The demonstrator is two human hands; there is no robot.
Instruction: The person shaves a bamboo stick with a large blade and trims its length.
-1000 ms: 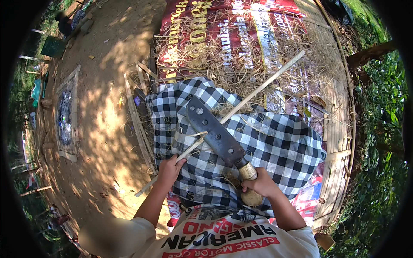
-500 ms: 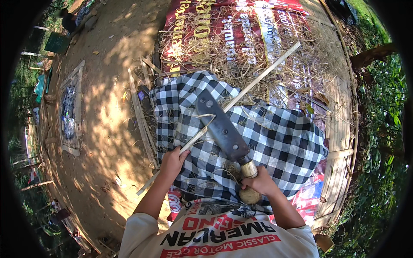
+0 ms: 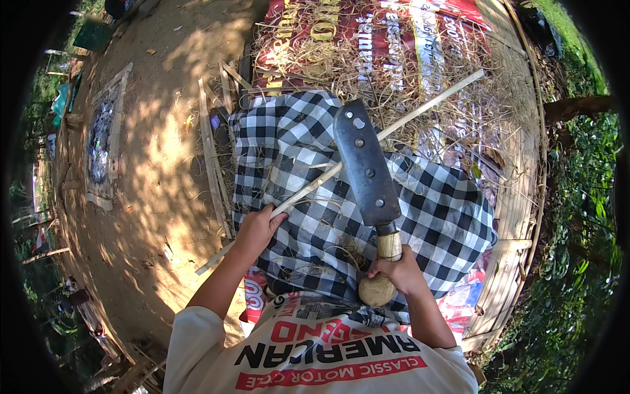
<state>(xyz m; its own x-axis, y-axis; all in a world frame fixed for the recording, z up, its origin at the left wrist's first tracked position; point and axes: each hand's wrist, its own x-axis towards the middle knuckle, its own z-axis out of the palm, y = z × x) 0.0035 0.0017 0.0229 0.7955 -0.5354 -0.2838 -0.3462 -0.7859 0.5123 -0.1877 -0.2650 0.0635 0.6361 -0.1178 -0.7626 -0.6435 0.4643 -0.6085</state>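
Observation:
My left hand (image 3: 258,231) is closed around a long pale strip of split wood or bamboo (image 3: 303,192). The strip runs slantwise from beside my left forearm up to the far right. In my right hand (image 3: 398,268) is the wooden handle of a broad-bladed knife (image 3: 365,167), whose dark blade has several round holes. The blade lies across the strip and covers part of it; whether its edge touches the strip I cannot tell. Beneath both, a black-and-white checked cloth (image 3: 433,226) covers my lap, with thin shavings on it.
Curly shavings (image 3: 387,59) lie thick over a red printed sheet (image 3: 279,49) beyond the cloth. Several wooden strips (image 3: 211,157) rest at its left edge. A slatted bamboo platform (image 3: 508,276) borders the right side. Bare ground (image 3: 154,190) with a framed dark patch (image 3: 102,141) is at left.
The knife has shifted right and a little farther away along the strip, and its blade stands more upright. A bent shaving by the blade is no longer raised there. My left hand still grips the strip.

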